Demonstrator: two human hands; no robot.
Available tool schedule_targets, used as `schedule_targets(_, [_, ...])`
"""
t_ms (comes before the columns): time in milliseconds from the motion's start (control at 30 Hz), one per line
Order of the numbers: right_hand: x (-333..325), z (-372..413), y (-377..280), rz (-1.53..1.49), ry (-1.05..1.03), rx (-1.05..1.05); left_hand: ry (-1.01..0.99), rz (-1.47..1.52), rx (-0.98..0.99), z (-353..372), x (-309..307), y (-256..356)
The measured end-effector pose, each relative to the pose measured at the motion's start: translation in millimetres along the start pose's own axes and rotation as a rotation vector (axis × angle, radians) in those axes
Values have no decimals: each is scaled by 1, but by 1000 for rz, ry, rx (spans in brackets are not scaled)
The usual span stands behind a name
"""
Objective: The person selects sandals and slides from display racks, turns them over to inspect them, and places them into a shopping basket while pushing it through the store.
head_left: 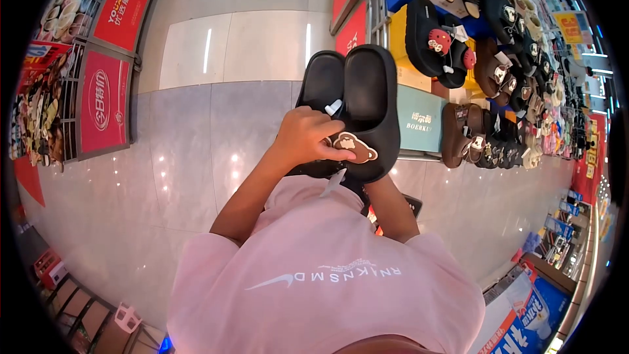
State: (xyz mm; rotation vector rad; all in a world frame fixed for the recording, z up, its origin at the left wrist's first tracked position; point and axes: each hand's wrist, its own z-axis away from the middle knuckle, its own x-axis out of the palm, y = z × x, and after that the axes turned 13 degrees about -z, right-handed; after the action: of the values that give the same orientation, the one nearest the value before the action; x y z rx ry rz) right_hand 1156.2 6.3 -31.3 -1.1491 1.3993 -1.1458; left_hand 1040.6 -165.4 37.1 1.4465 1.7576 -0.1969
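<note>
A pair of black slippers (371, 88) is held up in front of my chest, toes toward me. A brown bear-face charm (354, 147) sits on the strap of the right-hand slipper. My left hand (306, 135) lies over the other slipper's strap, fingers curled, with its thumb and forefinger at the charm's edge. Close to those fingers is a small white tag (334, 107). My right forearm (391, 210) runs up behind the slippers. My right hand is hidden beneath them and appears to hold them from below. A pale tag (333, 183) hangs under the straps.
Shoe racks with several slippers and sandals (462, 131) stand at the right, beside a green shoe box (419, 120). Another rack with red signs (105, 101) is at the left. A tiled floor (190, 157) lies between. A pink stool (127, 318) stands at the lower left.
</note>
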Motion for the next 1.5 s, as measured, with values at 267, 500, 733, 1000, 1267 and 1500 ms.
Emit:
schedule_targets(267, [-23,-32,-1,-488,325,81,-228,917,-542,21,-17,-22])
schedule_targets(500, [-23,-57,-52,-94,107,-296,-239,541,-129,19,-21,-40])
schedule_targets(733, [-20,-44,-73,14,-3,-97,-104,439,-278,12,-6,-20])
schedule_targets(1000, [2,-36,-95,248,-2,-286,79,186,-44,14,-22,-17])
schedule_targets(1267, [-19,12,-67,97,301,-93,-128,434,-177,24,16,11])
schedule_targets(1500, [-51,93,-23,-525,595,30,-710,227,-389,-9,27,115])
